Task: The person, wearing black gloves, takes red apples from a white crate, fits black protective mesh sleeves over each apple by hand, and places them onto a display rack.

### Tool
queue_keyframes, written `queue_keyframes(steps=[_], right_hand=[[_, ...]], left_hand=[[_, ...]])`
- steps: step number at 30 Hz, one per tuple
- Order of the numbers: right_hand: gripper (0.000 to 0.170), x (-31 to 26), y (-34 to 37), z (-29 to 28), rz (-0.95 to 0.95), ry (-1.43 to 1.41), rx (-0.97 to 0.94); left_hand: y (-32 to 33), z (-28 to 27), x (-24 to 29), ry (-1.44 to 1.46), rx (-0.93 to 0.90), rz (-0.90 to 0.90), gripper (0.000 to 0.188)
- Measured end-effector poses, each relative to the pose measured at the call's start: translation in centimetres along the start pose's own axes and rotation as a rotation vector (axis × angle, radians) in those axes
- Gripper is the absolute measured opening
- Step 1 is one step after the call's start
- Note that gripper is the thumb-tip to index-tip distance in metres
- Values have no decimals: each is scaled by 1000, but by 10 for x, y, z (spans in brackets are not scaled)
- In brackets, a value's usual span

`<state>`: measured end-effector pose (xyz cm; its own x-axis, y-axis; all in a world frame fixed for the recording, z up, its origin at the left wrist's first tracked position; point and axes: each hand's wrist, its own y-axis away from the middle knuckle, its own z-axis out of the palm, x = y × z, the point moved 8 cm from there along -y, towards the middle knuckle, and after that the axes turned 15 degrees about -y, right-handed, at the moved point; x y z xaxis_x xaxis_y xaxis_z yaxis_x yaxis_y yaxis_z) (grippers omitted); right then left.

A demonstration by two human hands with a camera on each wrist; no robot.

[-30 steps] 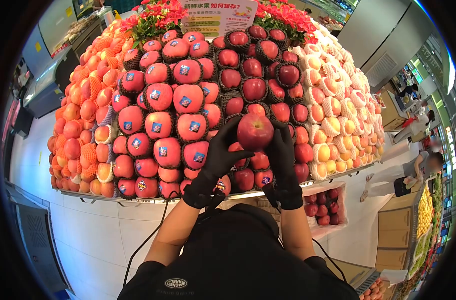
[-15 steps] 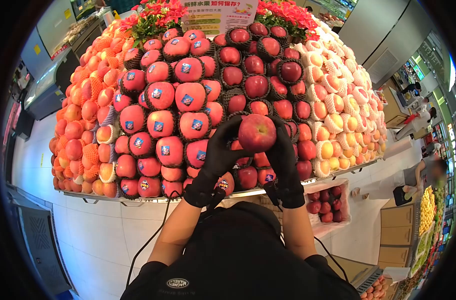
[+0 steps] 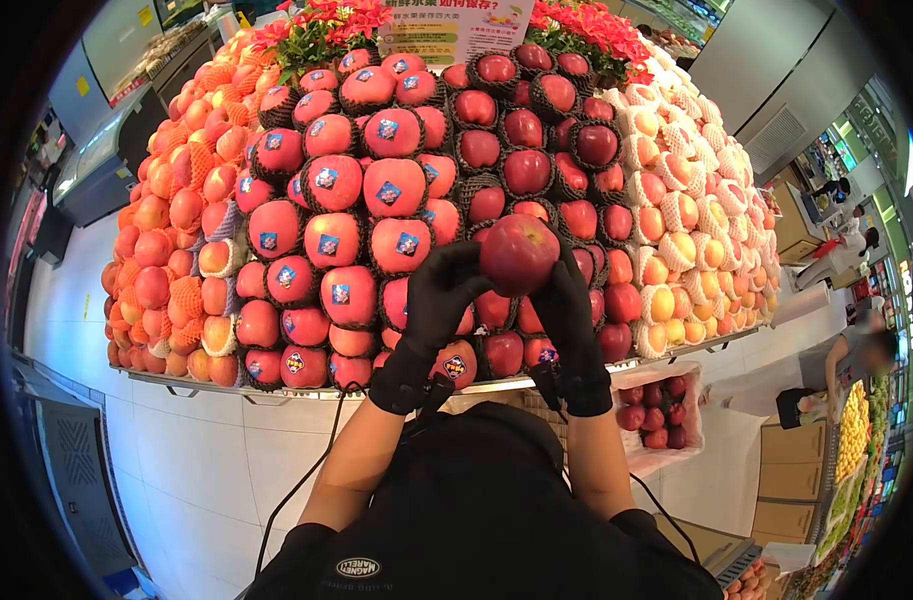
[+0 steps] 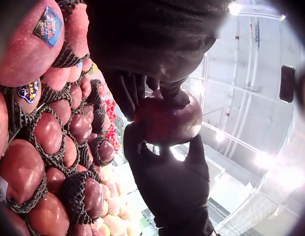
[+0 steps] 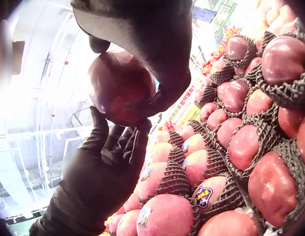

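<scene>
A dark red apple (image 3: 520, 255) with no net or sticker showing is held up over the front of the fruit display, between two hands in black gloves. My left hand (image 3: 440, 300) grips it from the left, thumb and fingers curled round its side. From the other side my right hand (image 3: 567, 315) holds it too. The left wrist view shows fingers of both hands on the apple (image 4: 164, 118), above and below. In the right wrist view, the left hand's fingertips (image 5: 135, 130) lie along the apple's underside.
Behind the hands rise rows of red apples (image 3: 389, 190) in black foam nets, many with blue stickers. Peaches (image 3: 667, 250) in white nets fill the right side, orange-netted fruit (image 3: 182, 210) the left. A sign (image 3: 457, 35) stands at the back. A box of dark apples (image 3: 702, 420) sits lower right.
The apple has turned in the hands, its stem end shifting toward the upper right. Both hands keep hold of it. The display sits slightly farther right in the head view.
</scene>
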<state>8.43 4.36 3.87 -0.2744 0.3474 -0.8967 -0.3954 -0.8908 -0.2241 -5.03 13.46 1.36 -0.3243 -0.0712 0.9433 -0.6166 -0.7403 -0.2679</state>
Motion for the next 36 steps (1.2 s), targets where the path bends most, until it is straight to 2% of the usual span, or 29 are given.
queue_keyframes(steps=[2,6,7,9,11,14,17,26,33,36], right_hand=[[63,6,2,-2,97,-303,81],[70,-5,-1,-3,29,21,98],[71,-12,-1,4,-2,116,108],[77,-18,0,10,-41,191,78],[86,-19,6,14,-63,150,-4],[96,-22,5,15,-101,299,-37],[89,-36,7,28,-110,253,-70],[85,-25,10,15,-19,65,-112],[81,-24,16,10,-17,60,-105],[80,-22,17,7,-16,69,-89]], left_hand=[[0,0,-2,15,11,-22,48],[-4,8,2,27,-76,-51,63],[-5,12,7,-17,-111,9,68],[-5,19,18,-107,-176,130,77],[-6,20,19,-178,-171,113,83],[-7,18,19,-220,-157,91,85],[-4,19,24,-215,-145,101,84],[-3,23,17,-102,-159,80,84],[0,23,12,-96,-111,147,83],[1,21,5,-65,-95,111,86]])
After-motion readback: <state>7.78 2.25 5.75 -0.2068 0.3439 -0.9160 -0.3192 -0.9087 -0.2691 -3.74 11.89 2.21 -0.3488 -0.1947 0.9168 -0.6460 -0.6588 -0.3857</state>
